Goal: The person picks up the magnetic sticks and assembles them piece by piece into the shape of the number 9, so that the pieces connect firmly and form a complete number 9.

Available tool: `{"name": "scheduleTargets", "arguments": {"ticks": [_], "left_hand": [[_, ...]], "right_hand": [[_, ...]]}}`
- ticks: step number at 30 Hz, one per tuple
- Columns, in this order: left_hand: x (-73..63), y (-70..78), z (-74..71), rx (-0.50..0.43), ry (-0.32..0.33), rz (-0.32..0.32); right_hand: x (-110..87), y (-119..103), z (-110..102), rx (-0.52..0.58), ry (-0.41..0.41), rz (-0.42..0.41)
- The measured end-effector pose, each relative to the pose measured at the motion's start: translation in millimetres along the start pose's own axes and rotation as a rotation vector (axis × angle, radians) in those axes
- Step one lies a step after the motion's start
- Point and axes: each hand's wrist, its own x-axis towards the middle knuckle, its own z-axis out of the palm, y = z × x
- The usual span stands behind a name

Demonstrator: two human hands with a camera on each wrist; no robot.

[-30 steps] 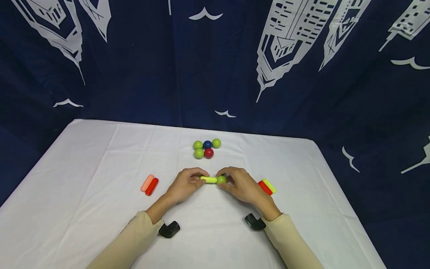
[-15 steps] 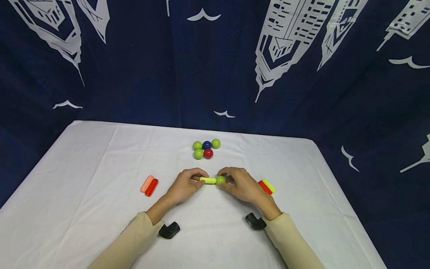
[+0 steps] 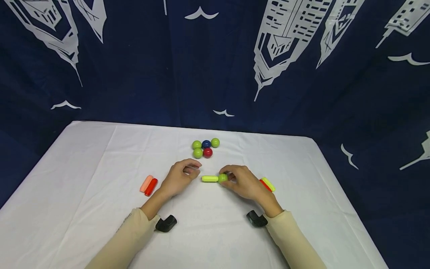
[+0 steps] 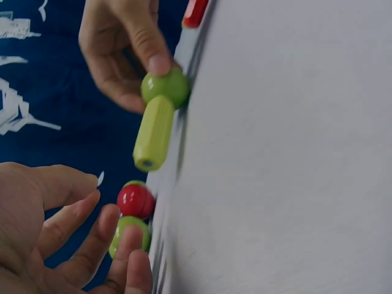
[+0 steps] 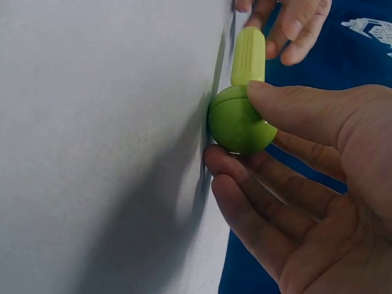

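My right hand (image 3: 243,182) pinches a green ball (image 5: 242,119) between thumb and fingers. A yellow-green rod (image 4: 154,131) is joined end-on to that ball and points left, its far end free. To the left of the rod, my left hand (image 3: 179,177) holds nothing; its fingers are loosely bent and apart from the rod. In the left wrist view, a red ball (image 4: 136,201) and a green ball (image 4: 130,236) show beyond the left fingers.
Behind the hands sits a cluster of green balls (image 3: 197,153), a blue ball (image 3: 206,144) and the red one. Salmon (image 3: 146,183) and red (image 3: 151,187) rods lie at left. Yellow (image 3: 268,184) and red (image 3: 264,185) rods lie partly behind my right hand.
My left hand has let go of the yellow-green rod and drawn back to the left and away. The right hand still holds the green ball, nearly in place.
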Motion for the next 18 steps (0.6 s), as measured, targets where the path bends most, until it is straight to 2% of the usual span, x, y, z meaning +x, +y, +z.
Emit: {"name": "scheduleTargets", "arguments": {"ticks": [7, 12, 18], "left_hand": [[25.6, -2.3, -4.8, -0.014, 0.125, -0.001], [42.5, -4.1, -2.9, 0.007, 0.153, -0.01], [52.8, -5.4, -0.3, 0.011, 0.146, -0.031]], "right_hand": [[0.3, 1, -1, -0.002, -0.004, 0.006], [0.4, 0, 0, 0.004, -0.006, 0.012], [0.3, 0, 0, 0.004, -0.013, 0.02]]}}
